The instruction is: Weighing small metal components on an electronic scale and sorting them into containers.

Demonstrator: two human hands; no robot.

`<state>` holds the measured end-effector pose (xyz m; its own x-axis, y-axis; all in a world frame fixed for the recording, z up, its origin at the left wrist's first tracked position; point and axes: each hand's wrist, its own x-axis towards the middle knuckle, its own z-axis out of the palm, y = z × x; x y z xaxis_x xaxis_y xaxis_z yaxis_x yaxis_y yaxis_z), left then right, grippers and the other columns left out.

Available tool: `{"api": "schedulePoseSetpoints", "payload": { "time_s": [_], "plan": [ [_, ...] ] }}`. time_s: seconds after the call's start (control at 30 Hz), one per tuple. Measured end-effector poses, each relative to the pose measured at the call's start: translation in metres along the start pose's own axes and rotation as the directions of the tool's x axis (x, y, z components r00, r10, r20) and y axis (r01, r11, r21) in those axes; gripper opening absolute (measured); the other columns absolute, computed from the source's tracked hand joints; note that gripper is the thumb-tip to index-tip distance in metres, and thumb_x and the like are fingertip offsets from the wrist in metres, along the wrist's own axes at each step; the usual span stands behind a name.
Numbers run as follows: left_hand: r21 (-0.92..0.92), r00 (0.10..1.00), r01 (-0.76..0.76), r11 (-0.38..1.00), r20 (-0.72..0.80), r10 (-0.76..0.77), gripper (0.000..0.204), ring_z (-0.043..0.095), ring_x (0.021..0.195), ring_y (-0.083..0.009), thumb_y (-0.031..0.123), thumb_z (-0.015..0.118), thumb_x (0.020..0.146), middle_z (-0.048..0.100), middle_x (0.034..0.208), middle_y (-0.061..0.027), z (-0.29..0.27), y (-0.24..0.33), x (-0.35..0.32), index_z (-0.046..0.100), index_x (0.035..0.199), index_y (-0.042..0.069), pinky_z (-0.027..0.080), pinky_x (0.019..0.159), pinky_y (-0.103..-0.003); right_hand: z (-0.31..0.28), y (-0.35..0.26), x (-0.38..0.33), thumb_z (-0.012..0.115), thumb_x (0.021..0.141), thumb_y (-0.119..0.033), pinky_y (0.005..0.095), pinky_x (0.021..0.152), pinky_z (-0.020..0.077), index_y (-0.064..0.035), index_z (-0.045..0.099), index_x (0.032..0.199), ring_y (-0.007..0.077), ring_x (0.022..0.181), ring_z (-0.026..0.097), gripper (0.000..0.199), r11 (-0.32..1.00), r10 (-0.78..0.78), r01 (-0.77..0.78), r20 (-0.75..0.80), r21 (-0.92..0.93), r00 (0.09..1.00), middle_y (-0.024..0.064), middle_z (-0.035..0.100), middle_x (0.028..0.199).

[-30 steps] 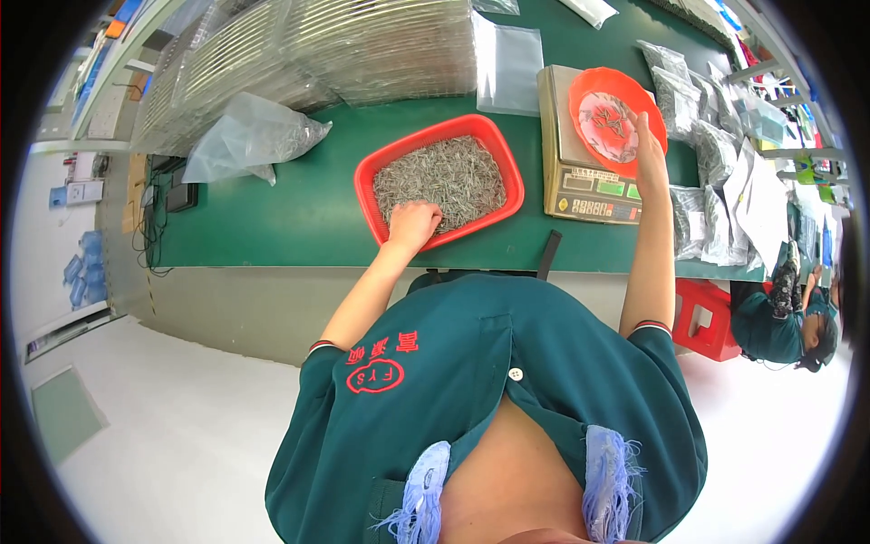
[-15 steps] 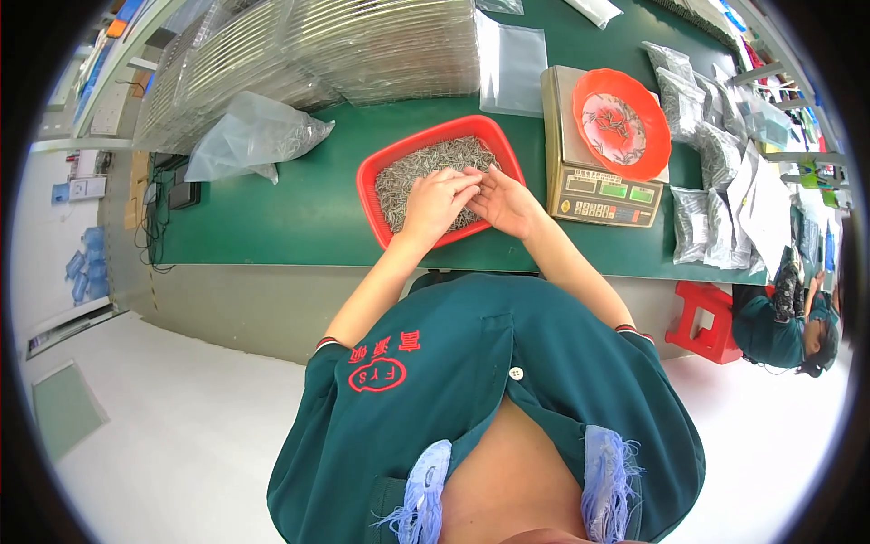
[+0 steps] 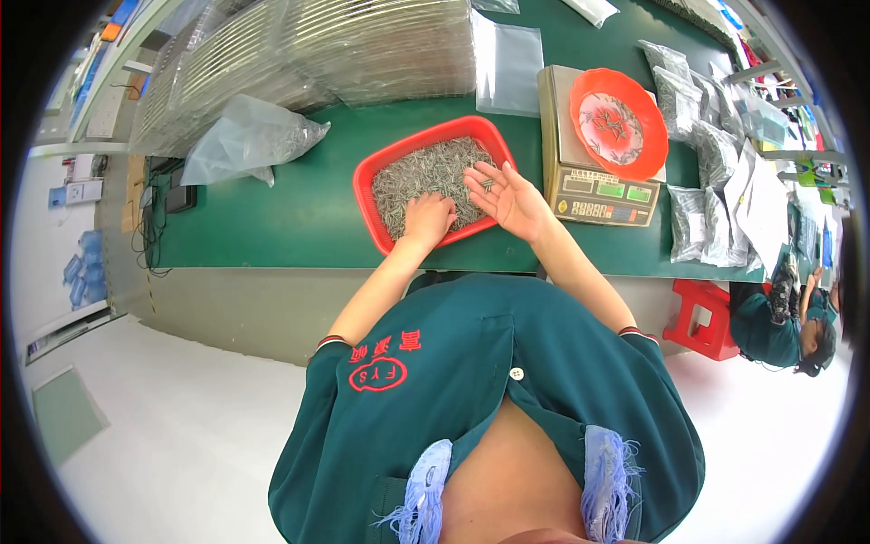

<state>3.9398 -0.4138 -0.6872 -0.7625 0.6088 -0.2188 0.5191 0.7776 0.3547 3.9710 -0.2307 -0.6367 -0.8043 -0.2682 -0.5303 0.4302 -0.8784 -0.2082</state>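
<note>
Left hand (image 3: pixel 429 218) is down among the thin metal pins (image 3: pixel 433 170) in the red basket (image 3: pixel 365 196), fingers bunched; I cannot tell whether they have closed on any. Right hand (image 3: pixel 513 203) is held palm up at the basket's right side, fingers extended and thumb apart, with what look like a few pins across the fingers. The pins lie loose, their long axes crossing in every direction; the basket's own long axis runs left to right, its right end angled away from the worker. Right of it stands a scale (image 3: pixel 605 201) bearing a red scalloped dish (image 3: pixel 651 109) with a small heap of pins. A limp clear bag (image 3: pixel 237 140) lies to the left, filled end toward the basket; wrapped stacked trays (image 3: pixel 381 50) and a flat clear bag (image 3: pixel 509 72) block the far side. Filled bags (image 3: pixel 691 222) line the right. The right hand covers part of the basket's rim, the left fingertips are buried from sight, and a seated co-worker (image 3: pixel 779 326) is distorted near the right edge.
</note>
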Motion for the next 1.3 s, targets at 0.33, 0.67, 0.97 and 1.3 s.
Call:
{"api": "schedulePoseSetpoints", "payload": {
  "time_s": [0.33, 0.67, 0.97, 1.3],
  "plan": [
    [-0.037, 0.999, 0.032, 0.999, 0.006, -0.032, 0.011, 0.054, 0.083, -0.0240, 0.022, 0.057, 0.075, 0.057, 0.077, -0.0054, 0.000, -0.005, -0.006, 0.060, 0.078, 0.012, 0.037, 0.072, -0.040, 0.001, -0.027, -0.016, 0.033, 0.092, -0.030, 0.0367, 0.095, 0.0382, 0.0021, 0.034, 0.123, 0.0240, 0.114, 0.043, 0.045, 0.989, -0.088, 0.076, 0.093, 0.130, 0.992, 0.0157, 0.041, 0.125],
    [0.018, 0.999, 0.006, 1.000, 0.034, -0.007, 0.011, 0.053, 0.084, -0.0241, 0.020, 0.055, 0.075, 0.057, 0.077, -0.0050, -0.001, -0.005, -0.004, 0.060, 0.077, 0.011, 0.038, 0.072, -0.039, -0.017, -0.142, -0.051, 0.036, 0.091, -0.035, 0.0370, 0.100, 0.0296, 0.0072, 0.035, 0.122, 0.0253, 0.117, 0.039, 0.052, 0.763, -0.618, 0.541, -0.152, -0.354, 0.772, 0.0171, 0.040, 0.125],
    [-0.110, 0.995, 0.076, 0.991, -0.060, -0.083, 0.012, 0.057, 0.078, -0.0273, 0.020, 0.055, 0.076, 0.059, 0.079, -0.0087, -0.012, -0.009, 0.003, 0.060, 0.077, 0.009, 0.043, 0.068, -0.040, -0.013, -0.106, -0.040, 0.036, 0.091, -0.033, 0.0333, 0.095, 0.0343, 0.0016, 0.043, 0.120, 0.0217, 0.111, 0.045, 0.046, 0.522, -0.706, 0.532, 0.011, -0.667, 0.708, 0.0112, 0.048, 0.119],
    [-0.535, 0.961, -0.093, 0.840, -0.268, -0.064, 0.019, 0.058, 0.076, -0.0259, 0.025, 0.056, 0.077, 0.060, 0.084, -0.0075, -0.062, 0.036, 0.013, 0.064, 0.089, 0.012, 0.045, 0.066, -0.033, -0.020, 0.017, 0.013, 0.034, 0.091, -0.035, 0.0378, 0.095, 0.0363, 0.0014, 0.042, 0.115, 0.0241, 0.110, 0.046, 0.044, 0.994, 0.113, -0.113, -0.014, -0.003, 0.993, 0.0138, 0.050, 0.113]
  ]
}}
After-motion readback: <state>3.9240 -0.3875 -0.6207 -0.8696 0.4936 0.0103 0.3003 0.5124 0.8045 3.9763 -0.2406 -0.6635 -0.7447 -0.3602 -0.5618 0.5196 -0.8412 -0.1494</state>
